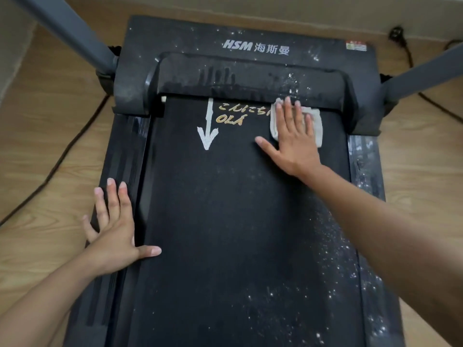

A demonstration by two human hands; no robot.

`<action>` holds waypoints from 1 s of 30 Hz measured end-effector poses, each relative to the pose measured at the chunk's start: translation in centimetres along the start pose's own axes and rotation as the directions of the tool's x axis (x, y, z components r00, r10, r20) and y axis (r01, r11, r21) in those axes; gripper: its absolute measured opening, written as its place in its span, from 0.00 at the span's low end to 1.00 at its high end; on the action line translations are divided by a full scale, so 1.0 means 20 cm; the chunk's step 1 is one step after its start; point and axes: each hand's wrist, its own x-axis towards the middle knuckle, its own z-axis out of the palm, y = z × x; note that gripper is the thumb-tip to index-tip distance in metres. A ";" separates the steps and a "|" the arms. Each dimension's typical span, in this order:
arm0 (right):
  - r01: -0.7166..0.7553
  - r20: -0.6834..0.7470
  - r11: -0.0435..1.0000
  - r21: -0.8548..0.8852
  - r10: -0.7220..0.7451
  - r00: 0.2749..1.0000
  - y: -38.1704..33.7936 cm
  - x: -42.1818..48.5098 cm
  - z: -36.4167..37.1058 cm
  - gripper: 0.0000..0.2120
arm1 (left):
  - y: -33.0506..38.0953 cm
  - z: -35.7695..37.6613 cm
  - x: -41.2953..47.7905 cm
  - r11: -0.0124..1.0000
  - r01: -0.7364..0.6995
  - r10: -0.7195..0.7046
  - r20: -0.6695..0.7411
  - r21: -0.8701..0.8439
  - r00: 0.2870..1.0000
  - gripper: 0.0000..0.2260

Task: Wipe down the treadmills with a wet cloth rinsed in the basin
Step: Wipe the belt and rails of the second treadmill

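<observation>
Pressing the cloth (312, 121), the right hand (295, 144) hides most of it.

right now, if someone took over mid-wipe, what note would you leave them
Right hand: fingers straight, pressing the cloth flat on the belt at its top right, just below the motor cover.
Left hand: flat on the left side rail, holding nothing.
Done: left and middle of the belt look free of specks; wet streaks on the cover.
Left: white specks down the belt's right side, the right side rail and the cover. Basin not in view.
</observation>
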 end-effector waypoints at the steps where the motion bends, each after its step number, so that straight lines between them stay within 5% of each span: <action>1: -0.018 -0.002 1.000 0.005 0.018 1.000 0.02 0.06 -0.01 0.47 | 0.00 0.00 0.00 1.000 -0.001 0.001 -0.008 -0.004 1.000 0.74; 11: 0.320 0.174 0.947 -0.013 -0.313 0.934 -0.11 -1.48 0.15 0.49 | -0.01 0.01 0.01 1.000 0.006 -0.007 -0.024 -0.008 1.000 0.74; 13: 0.321 0.150 0.947 -0.004 -0.317 0.937 -0.02 -1.27 0.14 0.47 | -0.02 0.02 0.02 1.000 0.003 -0.004 -0.032 -0.012 0.999 0.74; 18: -0.164 -0.009 0.984 0.065 0.165 0.986 0.23 -0.25 0.00 0.50 | -0.02 0.05 0.03 1.000 0.010 -0.011 -0.068 -0.006 0.998 0.76; 21: -0.220 0.000 0.973 0.070 0.220 0.975 0.30 -0.02 -0.04 0.51 | -0.01 0.06 0.04 1.000 0.018 -0.018 -0.088 0.002 0.996 0.76; 30: 0.211 0.175 0.978 -0.004 -0.207 0.963 0.12 -1.61 0.13 0.49 | -0.01 0.02 0.02 0.999 0.047 -0.046 -0.045 0.016 0.998 0.77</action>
